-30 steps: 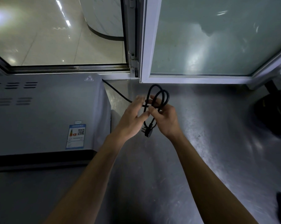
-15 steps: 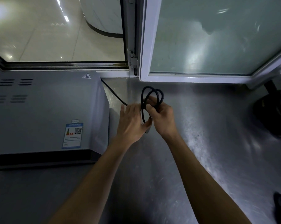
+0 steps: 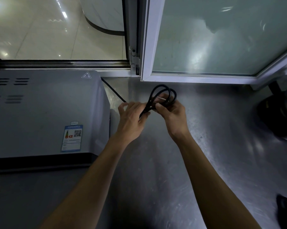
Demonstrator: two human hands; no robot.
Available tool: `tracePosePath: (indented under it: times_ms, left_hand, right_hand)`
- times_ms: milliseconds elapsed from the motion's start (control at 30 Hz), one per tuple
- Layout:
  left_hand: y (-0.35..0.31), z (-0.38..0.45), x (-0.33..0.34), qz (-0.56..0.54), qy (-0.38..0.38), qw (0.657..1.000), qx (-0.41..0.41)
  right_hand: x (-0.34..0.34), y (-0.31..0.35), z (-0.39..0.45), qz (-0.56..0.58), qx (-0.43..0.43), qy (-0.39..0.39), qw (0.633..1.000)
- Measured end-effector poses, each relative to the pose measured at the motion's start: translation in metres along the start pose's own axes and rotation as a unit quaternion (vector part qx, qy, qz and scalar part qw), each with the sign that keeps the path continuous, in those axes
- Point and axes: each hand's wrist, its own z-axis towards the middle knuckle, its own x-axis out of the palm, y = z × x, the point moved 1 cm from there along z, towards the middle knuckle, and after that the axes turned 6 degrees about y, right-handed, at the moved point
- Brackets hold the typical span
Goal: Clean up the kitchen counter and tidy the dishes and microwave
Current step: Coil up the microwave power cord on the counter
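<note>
We've got both hands, left (image 3: pixel 131 120) and right (image 3: pixel 174 116), pinching the springy cord (image 3: pixel 162 91) loops at 12 o'clock; grip the bundle's waist.

Steel counter (image 3: pixel 197 154) bearing microwave (image 3: pixel 45 113).

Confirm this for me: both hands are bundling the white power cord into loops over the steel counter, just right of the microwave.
Not quite: the power cord is black, not white, as the head view shows. The rest holds: the left hand and the right hand are bundling it into loops over the steel counter, just right of the microwave.
</note>
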Motion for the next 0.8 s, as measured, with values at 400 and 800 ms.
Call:
tracePosePath:
  times_ms: [400, 800]
  left_hand:
    - [0.002, 0.005, -0.012, -0.083, 0.087, 0.992, -0.043]
    - [-0.003, 0.017, -0.020, -0.155, 0.038, 0.980, -0.121]
  right_hand:
    - [-0.007, 0.009, 0.009, -0.056, 0.026, 0.036, 0.997]
    - [-0.005, 0.021, 0.041, -0.137, 0.004, 0.039, 0.990]
